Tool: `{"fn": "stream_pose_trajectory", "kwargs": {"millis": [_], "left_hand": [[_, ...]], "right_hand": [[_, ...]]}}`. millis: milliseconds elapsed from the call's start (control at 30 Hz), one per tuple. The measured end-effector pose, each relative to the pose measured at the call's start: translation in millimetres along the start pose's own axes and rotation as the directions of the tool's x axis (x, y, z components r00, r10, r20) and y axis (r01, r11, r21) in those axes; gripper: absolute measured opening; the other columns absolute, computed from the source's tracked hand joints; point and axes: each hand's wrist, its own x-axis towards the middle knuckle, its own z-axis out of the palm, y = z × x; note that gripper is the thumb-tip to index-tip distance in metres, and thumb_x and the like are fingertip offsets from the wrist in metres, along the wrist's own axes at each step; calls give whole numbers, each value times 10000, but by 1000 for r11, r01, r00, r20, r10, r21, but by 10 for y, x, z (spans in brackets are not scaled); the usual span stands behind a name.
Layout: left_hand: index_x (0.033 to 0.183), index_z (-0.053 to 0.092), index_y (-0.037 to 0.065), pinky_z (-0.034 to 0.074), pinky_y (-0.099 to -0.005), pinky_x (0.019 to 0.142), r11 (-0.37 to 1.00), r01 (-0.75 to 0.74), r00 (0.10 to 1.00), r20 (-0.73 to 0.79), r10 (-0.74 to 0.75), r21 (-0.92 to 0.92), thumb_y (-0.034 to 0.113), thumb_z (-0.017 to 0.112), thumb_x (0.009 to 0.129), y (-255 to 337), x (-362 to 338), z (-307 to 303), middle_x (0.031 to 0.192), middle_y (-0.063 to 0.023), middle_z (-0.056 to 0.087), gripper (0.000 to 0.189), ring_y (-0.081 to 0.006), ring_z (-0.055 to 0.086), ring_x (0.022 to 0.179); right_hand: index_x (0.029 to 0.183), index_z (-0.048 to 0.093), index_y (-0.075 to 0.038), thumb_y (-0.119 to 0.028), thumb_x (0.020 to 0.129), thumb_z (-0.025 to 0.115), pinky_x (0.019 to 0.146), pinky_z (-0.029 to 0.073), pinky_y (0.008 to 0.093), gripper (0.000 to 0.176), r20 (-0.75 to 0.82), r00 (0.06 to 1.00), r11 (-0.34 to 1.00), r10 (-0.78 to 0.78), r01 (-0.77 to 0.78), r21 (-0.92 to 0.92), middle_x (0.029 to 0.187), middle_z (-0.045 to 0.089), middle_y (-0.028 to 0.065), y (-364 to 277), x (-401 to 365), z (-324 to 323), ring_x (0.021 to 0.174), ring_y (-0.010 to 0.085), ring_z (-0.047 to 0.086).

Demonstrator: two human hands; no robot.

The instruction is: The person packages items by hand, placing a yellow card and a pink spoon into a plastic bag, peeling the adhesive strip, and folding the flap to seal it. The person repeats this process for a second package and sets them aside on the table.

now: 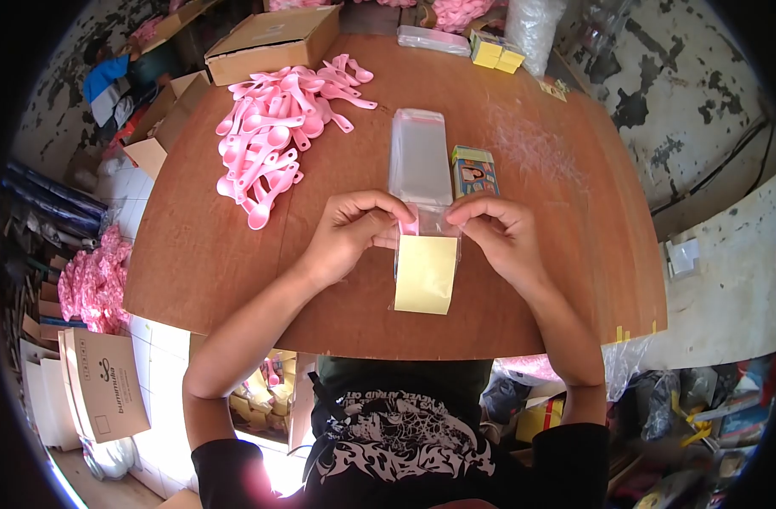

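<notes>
Both hands pinch the top end of a clear plastic bag point(435, 222) near the front of the table. My left hand point(350, 233) is closed on the bag's left top corner, beside a small pink piece point(410, 222) that looks like part of a spoon. My right hand point(502, 237) is closed on the right top corner. A pale yellow card point(426, 276) shows in the bag's lower part. Just beyond my hands lies a stack of clear plastic bags point(419, 157). A small printed box point(475, 172) stands right of the stack.
A heap of pink measuring spoons point(273, 127) covers the table's point(345, 314) left side. A cardboard box point(273, 41) and yellow boxes point(496, 53) stand at the back. Thin plastic strips point(532, 144) lie on the right. Another person point(108, 89) is at far left.
</notes>
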Motion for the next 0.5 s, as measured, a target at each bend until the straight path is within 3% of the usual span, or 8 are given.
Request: {"fn": "stream_pose_trajectory", "kwargs": {"millis": [133, 300, 500], "left_hand": [[976, 646, -35, 567, -335, 850, 999, 11, 1000, 13, -11, 36, -16, 441, 964, -13, -2, -34, 1043, -123, 657, 205, -199, 671, 921], [959, 649, -33, 566, -340, 839, 995, -5, 1000, -17, 7, 96, -28, 434, 945, 37, -11, 47, 1039, -128, 656, 215, -203, 663, 940], [945, 652, -33, 563, -332, 814, 992, -29, 999, -25, 32, 125, -35, 432, 930, 47, -19, 54, 1032, -131, 658, 220, -201, 659, 941]], "right_hand": [[930, 670, 32, 101, 879, 524, 824, 498, 253, 169, 15, 999, 998, -47, 48, -45, 1007, 641, 80, -16, -8, -11, 937, 131, 613], [981, 633, 39, 70, 877, 594, 826, 511, 260, 116, 43, 999, 992, -20, 15, 128, 1031, 595, 74, -67, -19, 34, 939, 133, 614], [978, 622, 35, 48, 864, 640, 751, 530, 239, 116, 20, 1000, 997, -1, -1, 76, 1027, 595, 68, -6, -17, 53, 875, 131, 651]]}}
